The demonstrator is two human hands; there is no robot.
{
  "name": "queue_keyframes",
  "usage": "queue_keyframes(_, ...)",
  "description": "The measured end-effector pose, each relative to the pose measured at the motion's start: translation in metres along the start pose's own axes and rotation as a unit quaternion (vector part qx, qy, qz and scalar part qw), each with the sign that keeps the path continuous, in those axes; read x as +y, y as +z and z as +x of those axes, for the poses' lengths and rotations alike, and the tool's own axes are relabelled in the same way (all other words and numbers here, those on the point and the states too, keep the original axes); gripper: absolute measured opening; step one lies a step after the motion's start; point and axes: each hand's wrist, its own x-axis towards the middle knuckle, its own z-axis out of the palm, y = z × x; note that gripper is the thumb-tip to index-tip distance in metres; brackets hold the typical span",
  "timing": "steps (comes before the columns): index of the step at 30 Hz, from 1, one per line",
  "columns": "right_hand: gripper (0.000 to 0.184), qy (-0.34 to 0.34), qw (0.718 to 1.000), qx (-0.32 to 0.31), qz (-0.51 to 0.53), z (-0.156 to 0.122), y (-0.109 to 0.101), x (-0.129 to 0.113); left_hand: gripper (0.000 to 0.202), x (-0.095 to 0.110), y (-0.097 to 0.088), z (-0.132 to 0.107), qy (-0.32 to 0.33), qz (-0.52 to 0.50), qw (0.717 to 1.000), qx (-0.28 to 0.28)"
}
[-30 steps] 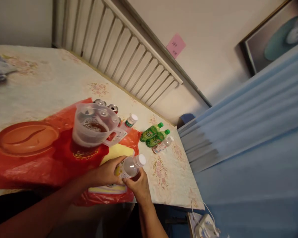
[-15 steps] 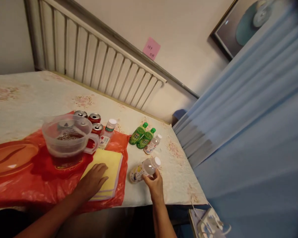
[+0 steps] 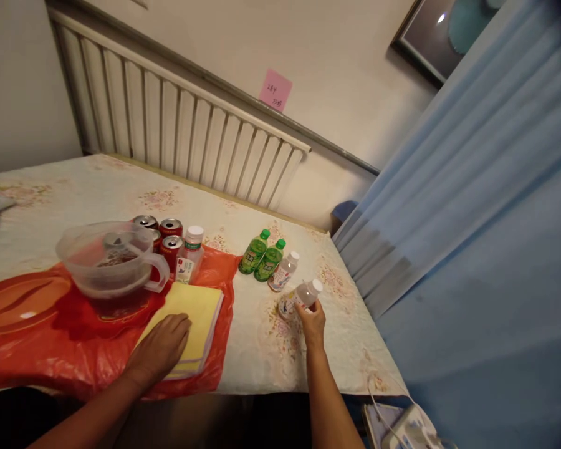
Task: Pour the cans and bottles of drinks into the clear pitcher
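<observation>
My right hand (image 3: pixel 314 321) is wrapped round a clear plastic drink bottle (image 3: pixel 295 300) with a white cap and a printed label, over the right part of the table. Just beyond it stand another white-capped bottle (image 3: pixel 284 272) and two green drink bottles (image 3: pixel 262 259) in a row. My left hand (image 3: pixel 164 342) lies flat with fingers stretched out on a stack of yellow cloths (image 3: pixel 194 312). Behind the cloths is a clear bottle (image 3: pixel 189 255) with a white cap.
A clear plastic jug (image 3: pixel 103 262) with dark liquid stands on a red plastic sheet (image 3: pixel 75 365), beside an orange oval dish (image 3: pixel 23 302). Several red drink cans (image 3: pixel 171 249) stand behind it. A blue curtain (image 3: pixel 449 218) hangs at the right; a radiator (image 3: pixel 187 115) lines the wall.
My right hand has moved away and to the right with the bottle, closer to the bottle row. My left hand stays on the yellow cloths. The view has shifted slightly.
</observation>
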Motion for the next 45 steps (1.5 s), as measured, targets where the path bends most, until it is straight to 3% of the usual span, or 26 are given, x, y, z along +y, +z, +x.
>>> queue_keyframes(7,0.043,-0.015,1.0,-0.004,-0.008,0.041,0.021,0.008,0.025,0.0,-0.002,0.0,-0.001,0.029,1.0,-0.004)
queue_keyframes(13,0.05,-0.01,1.0,-0.019,0.007,0.055,0.034,0.023,0.028,-0.002,0.0,-0.001,-0.001,0.034,0.999,-0.015)
queue_keyframes(24,0.056,0.018,0.999,-0.036,-0.002,0.035,0.059,0.075,0.028,-0.002,0.001,0.0,-0.012,0.035,0.999,-0.016)
queue_keyframes(31,0.046,0.008,0.999,-0.027,-0.035,0.033,0.061,0.076,0.029,-0.003,0.0,-0.001,-0.006,0.058,0.998,-0.021)
queue_keyframes(45,0.045,-0.011,0.998,-0.003,-0.058,0.035,0.066,0.087,0.028,-0.005,0.006,-0.004,0.006,0.065,0.998,-0.02)
